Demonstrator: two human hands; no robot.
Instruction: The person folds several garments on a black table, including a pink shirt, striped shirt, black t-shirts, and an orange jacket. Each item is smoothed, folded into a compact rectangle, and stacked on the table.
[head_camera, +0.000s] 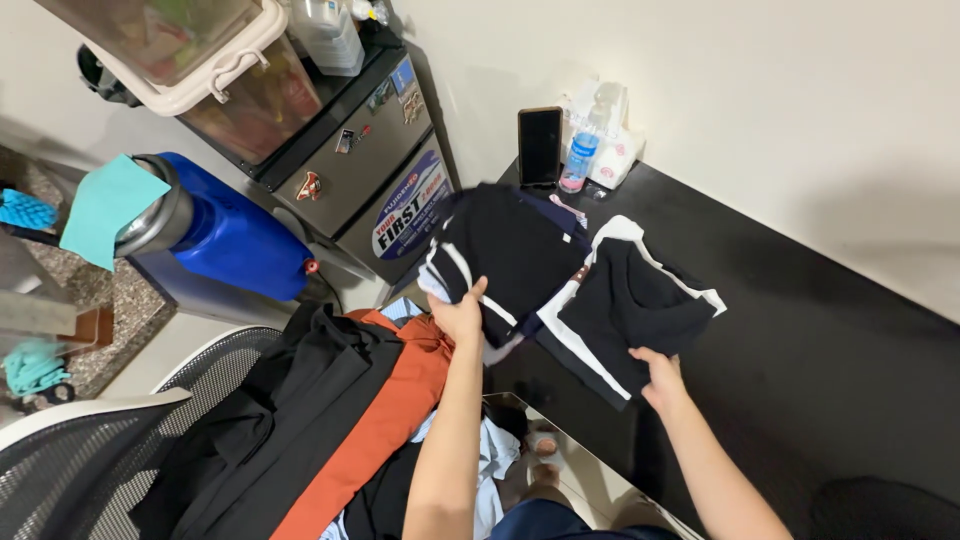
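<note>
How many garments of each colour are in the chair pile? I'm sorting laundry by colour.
Black garments: 1, maybe more, folds overlap
Orange garment: 1
Light blue garment: 1
Total: at least 3 on the chair; the two black-and-white pieces in the hands are not counted.

Tabletop (800, 340): black, smooth, semi-glossy; near edge mirror-like. Black garment (505, 250) and second black top (630, 310), at 3 o'clock of it: soft matt cloth, white trim. Orange cloth (385, 420): matt, creased. Chair back (70, 470): black mesh, white plastic frame. Jug (235, 235): glossy blue plastic. Fridge (375, 160): brushed metal look. Bottle (578, 160): clear plastic. Phone (540, 145): glossy black.
</note>
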